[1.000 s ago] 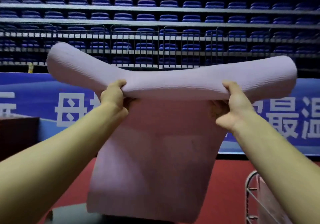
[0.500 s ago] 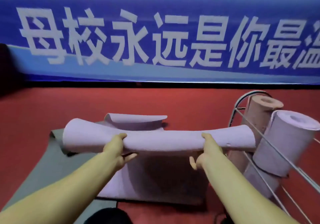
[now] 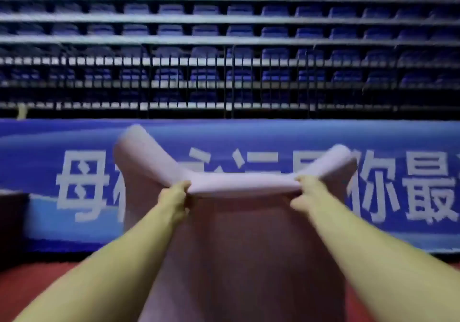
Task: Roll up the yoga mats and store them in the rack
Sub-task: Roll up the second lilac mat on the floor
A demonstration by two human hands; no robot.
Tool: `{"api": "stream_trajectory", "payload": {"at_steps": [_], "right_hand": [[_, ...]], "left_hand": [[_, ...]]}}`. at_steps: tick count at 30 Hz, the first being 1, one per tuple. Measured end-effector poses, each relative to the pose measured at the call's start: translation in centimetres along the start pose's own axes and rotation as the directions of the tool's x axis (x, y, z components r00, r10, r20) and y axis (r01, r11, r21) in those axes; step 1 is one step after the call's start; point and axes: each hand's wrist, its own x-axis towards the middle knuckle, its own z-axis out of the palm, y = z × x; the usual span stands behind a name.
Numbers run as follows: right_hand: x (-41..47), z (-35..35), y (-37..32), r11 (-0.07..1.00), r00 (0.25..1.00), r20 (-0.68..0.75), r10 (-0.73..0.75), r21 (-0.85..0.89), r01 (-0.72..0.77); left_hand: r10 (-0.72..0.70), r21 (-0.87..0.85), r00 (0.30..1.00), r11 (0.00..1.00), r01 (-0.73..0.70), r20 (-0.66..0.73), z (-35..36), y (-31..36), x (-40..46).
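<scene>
1. Both of my hands hold one pale lilac foam yoga mat (image 3: 239, 187) up at arm's length, in front of me.
2. My left hand (image 3: 174, 197) has its grip closed round the rolled top edge, fingers curled over it.
3. My right hand (image 3: 307, 193) pinches the same roll further right.
4. Between the hands the roll sags; both ends flare upward.
5. Its unrolled part hangs down between my forearms.
6. Behind it stand a blue banner with white characters (image 3: 398, 184) and rows of blue stadium seats (image 3: 273, 10).
7. Everything is motion-blurred.

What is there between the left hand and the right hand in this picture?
In the head view, only the rolled part of the soft lilac yoga mat spans from the left hand to the right hand; both grip it.
</scene>
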Motion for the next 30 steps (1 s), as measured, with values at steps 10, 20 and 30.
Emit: {"api": "stream_trajectory", "payload": {"at_steps": [10,20,30], "right_hand": [[-9.7,2.8,-15.0,0.921,0.691,0.651,-0.314,0.031,0.389],[-4.9,-37.0,31.6,0.925,0.922,-0.084,0.379,0.060,-0.375],[-19.1,-62.4,52.5,0.666,0.584,-0.479,0.656,0.001,-0.746]], "left_hand": [[0.379,-0.222,0.871,0.921,-0.321,0.313,5.3,12.1,-1.2],[-0.509,0.020,0.851,0.857,0.515,-0.127,-20.2,-45.2,-8.8],[-0.850,0.360,0.409,0.287,0.888,-0.331,-36.6,-65.6,-26.1]]}}
